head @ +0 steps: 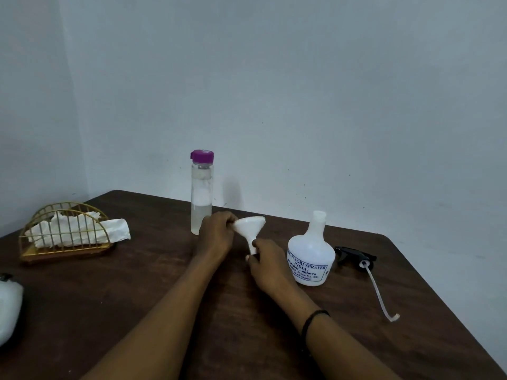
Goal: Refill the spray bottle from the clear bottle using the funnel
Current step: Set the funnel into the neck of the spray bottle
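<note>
A white funnel (pixel 250 229) is tilted in the middle of the dark table. My left hand (pixel 216 234) pinches its rim from the left, and my right hand (pixel 270 266) grips its stem from below. Just behind my left hand stands the tall clear bottle (pixel 202 193), partly filled, with its purple cap on. The white spray bottle (pixel 311 259) stands uncapped to the right of my right hand, not touched. Its black trigger head (pixel 356 257) with a long white dip tube (pixel 380 292) lies on the table further right.
A gold wire holder with white tissues (pixel 68 234) sits at the left back of the brown table (pixel 137 311). A white object (pixel 9 305) shows at the left edge. A plain wall runs along the table's back and left side.
</note>
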